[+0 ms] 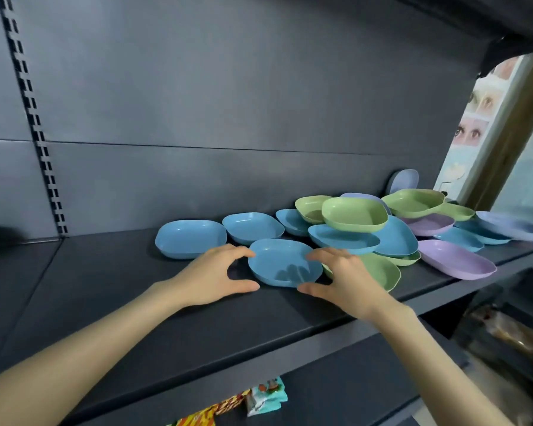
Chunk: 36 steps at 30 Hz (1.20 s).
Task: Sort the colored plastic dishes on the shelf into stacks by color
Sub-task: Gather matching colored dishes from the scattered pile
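Plastic of this kind is judged light, stiff and smooth: the blue dish (285, 262) should lift with little force, though its glossy wall may slip, and it is unlikely to break if dropped. It sits upright on the shelf (166, 318), near the front edge, between both hands. The left hand (216, 275) curves round its left rim, forefinger at the far side and thumb at the near side. The right hand (345, 281) brackets the right rim in the same way. Whether either grip is firm cannot be told. Take hold at the rim, on opposite sides.

Two further blue dishes (191, 238) lie singly just behind, to the left. A mixed pile (354, 215) of green, blue and purple dishes, overlapping and tilted, occupies the right. The shelf is a dark, flat, matt board backed by a grey panel (228, 103) with a slotted upright (34, 118). Packets (265, 395) show on a lower level.
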Each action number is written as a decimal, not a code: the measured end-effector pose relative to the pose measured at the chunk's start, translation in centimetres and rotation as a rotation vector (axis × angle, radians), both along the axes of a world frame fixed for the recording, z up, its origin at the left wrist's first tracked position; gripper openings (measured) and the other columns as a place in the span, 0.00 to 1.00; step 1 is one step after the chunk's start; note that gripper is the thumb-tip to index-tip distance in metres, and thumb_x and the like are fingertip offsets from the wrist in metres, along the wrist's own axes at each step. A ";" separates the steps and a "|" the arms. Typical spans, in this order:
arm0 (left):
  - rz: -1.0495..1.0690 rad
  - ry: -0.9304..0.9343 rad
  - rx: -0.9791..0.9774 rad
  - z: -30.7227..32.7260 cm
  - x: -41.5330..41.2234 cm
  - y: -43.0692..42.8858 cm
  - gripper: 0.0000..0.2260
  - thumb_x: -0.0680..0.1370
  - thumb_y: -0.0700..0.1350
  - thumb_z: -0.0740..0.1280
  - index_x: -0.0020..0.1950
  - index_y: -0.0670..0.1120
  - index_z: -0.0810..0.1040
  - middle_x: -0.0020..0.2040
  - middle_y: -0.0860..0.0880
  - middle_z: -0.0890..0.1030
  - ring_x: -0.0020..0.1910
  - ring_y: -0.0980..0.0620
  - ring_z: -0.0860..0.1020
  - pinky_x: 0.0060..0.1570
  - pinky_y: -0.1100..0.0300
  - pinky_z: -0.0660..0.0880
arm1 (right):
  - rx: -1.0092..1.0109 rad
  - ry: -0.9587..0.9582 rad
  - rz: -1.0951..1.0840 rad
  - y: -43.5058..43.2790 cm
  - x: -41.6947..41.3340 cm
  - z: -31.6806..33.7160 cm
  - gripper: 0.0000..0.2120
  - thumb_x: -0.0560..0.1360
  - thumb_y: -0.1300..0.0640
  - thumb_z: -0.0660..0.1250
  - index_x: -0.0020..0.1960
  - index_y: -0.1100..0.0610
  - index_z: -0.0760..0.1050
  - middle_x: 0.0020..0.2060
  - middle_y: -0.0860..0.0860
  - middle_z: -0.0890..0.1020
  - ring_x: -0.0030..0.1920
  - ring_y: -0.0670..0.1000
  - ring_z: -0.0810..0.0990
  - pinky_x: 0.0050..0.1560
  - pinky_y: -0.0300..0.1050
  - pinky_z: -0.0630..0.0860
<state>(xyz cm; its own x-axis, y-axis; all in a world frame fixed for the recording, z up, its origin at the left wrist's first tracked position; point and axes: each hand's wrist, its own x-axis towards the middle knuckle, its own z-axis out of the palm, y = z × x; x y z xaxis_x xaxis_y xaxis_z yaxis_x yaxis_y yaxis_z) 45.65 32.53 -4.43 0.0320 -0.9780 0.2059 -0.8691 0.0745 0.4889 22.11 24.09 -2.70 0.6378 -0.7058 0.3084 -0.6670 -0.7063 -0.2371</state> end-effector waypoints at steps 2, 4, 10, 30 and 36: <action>-0.002 0.003 0.017 -0.6 -0.2 -0.4 0.27 0.71 0.61 0.69 0.68 0.57 0.70 0.59 0.57 0.73 0.60 0.57 0.71 0.62 0.57 0.70 | -0.032 0.004 0.023 -0.5 0.1 -0.4 0.28 0.70 0.43 0.71 0.66 0.53 0.73 0.65 0.49 0.75 0.66 0.53 0.69 0.67 0.46 0.62; 0.008 -0.014 0.021 -1.0 -0.5 -0.6 0.26 0.71 0.62 0.69 0.67 0.57 0.71 0.60 0.57 0.74 0.61 0.57 0.71 0.63 0.57 0.69 | -0.067 0.010 0.048 -1.0 0.3 -0.6 0.25 0.71 0.44 0.71 0.64 0.53 0.75 0.62 0.48 0.76 0.64 0.53 0.71 0.64 0.44 0.61; 0.106 -0.004 -0.004 -1.5 -1.0 -0.5 0.19 0.71 0.61 0.69 0.59 0.55 0.76 0.55 0.59 0.77 0.56 0.55 0.73 0.59 0.55 0.72 | -0.108 0.016 0.144 -1.9 0.3 -1.4 0.15 0.74 0.46 0.69 0.56 0.53 0.80 0.59 0.47 0.78 0.64 0.52 0.70 0.59 0.41 0.57; 0.572 0.073 -0.342 1.0 3.9 4.9 0.19 0.71 0.55 0.72 0.59 0.49 0.80 0.52 0.50 0.83 0.49 0.47 0.80 0.52 0.61 0.71 | 0.332 -0.357 0.445 -3.2 10.4 1.4 0.10 0.73 0.52 0.71 0.50 0.57 0.83 0.40 0.40 0.80 0.45 0.47 0.77 0.50 0.37 0.70; 0.566 0.140 -0.277 0.4 8.2 4.0 0.25 0.72 0.55 0.71 0.66 0.47 0.75 0.62 0.49 0.80 0.62 0.52 0.77 0.65 0.53 0.71 | 0.410 -0.309 0.417 -4.2 14.7 0.4 0.09 0.74 0.52 0.71 0.49 0.57 0.83 0.47 0.46 0.82 0.49 0.43 0.75 0.52 0.36 0.65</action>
